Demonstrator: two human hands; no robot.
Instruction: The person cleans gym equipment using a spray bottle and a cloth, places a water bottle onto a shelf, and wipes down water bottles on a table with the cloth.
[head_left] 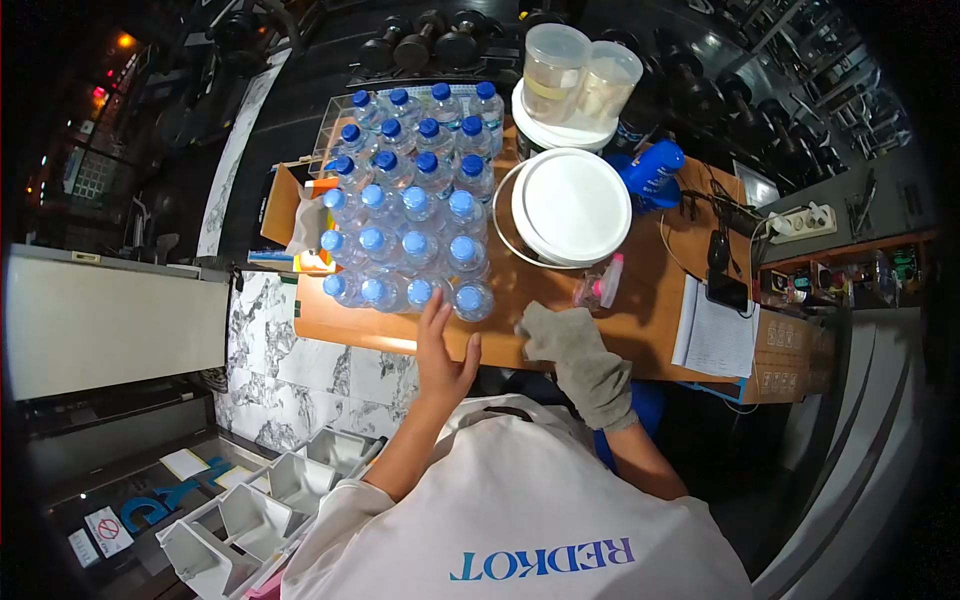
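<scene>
My left hand (443, 350) is at the front edge of the brown table, bare and open, with thumb and fingers apart. Its fingertips come up to the front row of clear plastic bottles, close to a light-blue-capped bottle (421, 293); contact cannot be made out. Another bottle (473, 300) stands at the front right corner of the group. Dark blue caps top the rear rows. My right hand is covered to the wrist by a grey cloth mitt (578, 360), so its fingers are hidden. Just beyond it a small clear bottle with a pink top (606, 285) sits on the table.
A white lidded bucket (571, 208) stands right of the bottles, with clear tubs (556, 75) on another bucket behind. Farther right are a blue bottle (655, 170), cables, a phone (727, 291), papers (715, 335) and a power strip (803, 222). An open cardboard box (283, 205) is left.
</scene>
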